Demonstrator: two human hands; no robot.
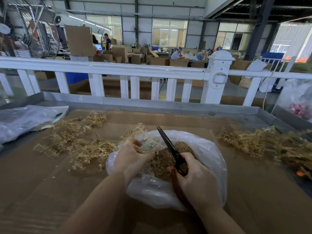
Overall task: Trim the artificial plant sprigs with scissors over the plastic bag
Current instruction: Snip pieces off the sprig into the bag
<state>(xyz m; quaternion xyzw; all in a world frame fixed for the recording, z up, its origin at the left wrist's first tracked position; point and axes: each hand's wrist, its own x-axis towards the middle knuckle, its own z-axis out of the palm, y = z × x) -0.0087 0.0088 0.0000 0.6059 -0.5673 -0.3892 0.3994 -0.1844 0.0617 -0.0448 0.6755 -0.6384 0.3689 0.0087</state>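
A clear plastic bag (207, 152) lies open in the middle of the cardboard-covered table, with tan trimmings (163, 162) piled inside it. My left hand (130, 157) holds a pale tan sprig (135, 131) over the bag's left rim. My right hand (196, 180) grips the red handles of dark-bladed scissors (168, 146). The blades are together and point up and away over the bag. A heap of tan sprigs (79, 142) lies to the left of the bag, and another heap (263, 144) lies at the right.
A grey plastic bag (25, 120) lies at the table's far left. The table has a raised metal rim (152, 105), with a white fence (128, 68) behind it. A clear bag with red items (298, 105) stands at the far right. Workers and cardboard boxes fill the hall beyond.
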